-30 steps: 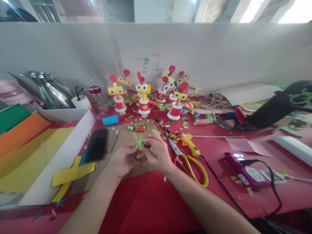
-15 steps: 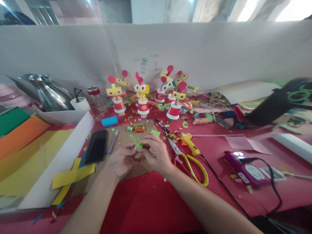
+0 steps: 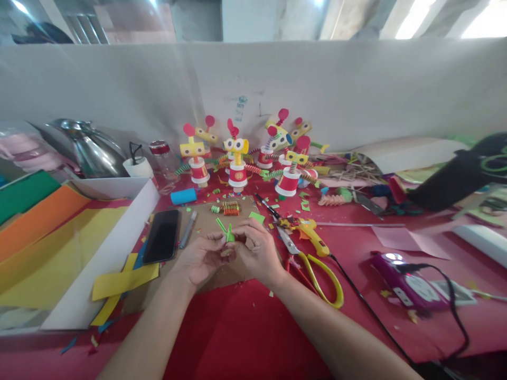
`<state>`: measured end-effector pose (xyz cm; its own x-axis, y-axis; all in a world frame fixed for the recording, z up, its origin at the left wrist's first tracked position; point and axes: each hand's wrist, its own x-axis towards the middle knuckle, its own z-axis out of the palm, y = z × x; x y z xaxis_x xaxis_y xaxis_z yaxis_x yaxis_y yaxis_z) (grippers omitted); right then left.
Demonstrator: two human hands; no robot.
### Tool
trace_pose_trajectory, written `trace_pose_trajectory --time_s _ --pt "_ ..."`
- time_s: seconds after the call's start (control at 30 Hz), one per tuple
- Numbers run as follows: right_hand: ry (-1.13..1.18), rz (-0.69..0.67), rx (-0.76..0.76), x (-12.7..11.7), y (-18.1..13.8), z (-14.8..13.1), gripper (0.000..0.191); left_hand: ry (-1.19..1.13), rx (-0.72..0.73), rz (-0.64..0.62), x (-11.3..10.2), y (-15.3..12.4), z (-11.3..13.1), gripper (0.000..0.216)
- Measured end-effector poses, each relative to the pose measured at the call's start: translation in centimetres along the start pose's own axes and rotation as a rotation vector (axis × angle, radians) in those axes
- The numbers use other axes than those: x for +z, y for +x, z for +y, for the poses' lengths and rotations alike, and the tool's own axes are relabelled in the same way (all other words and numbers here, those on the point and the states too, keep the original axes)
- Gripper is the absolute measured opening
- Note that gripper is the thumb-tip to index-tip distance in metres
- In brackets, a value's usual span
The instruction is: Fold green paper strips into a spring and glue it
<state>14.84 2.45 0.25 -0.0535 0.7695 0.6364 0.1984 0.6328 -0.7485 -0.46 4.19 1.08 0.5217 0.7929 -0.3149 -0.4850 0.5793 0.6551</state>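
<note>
Between the fingertips of my left hand [image 3: 205,256] and my right hand [image 3: 256,248] is a small folded green paper strip [image 3: 230,236], its loose ends pointing up and to the left. Both hands are closed in a pinch on it, above a brown cardboard sheet [image 3: 222,277]. Just beyond lie folded paper springs [image 3: 230,208], orange and green, and a small green paper square [image 3: 257,217]. Scissors with yellow handles [image 3: 322,279] and a yellow glue gun [image 3: 312,235] rest to the right of my right hand.
Several paper-cup figures [image 3: 238,174] stand along the back. At left are a phone [image 3: 161,236], a grey pen [image 3: 188,230], yellow paper strips [image 3: 124,281] and a white box [image 3: 101,253] of coloured paper. A purple device [image 3: 407,279] with a black cable sits at right.
The view has shifted slightly, so everything appears a little further right. Both hands keep their pinch on the green strip, with small finger movements.
</note>
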Motion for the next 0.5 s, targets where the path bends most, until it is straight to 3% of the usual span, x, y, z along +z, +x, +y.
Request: trace_pose_trajectory --time_s 0.2,0.5 --pt "-0.043 0.014 -0.019 -0.32 -0.03 -0.53 0.012 -0.025 -0.032 -0.025 0.06 0.11 -0.42 0.013" --pt "-0.049 -0.015 0.020 0.17 0.11 -0.47 0.005 0.065 0.050 0.022 -0.21 0.08 0.33 0.014"
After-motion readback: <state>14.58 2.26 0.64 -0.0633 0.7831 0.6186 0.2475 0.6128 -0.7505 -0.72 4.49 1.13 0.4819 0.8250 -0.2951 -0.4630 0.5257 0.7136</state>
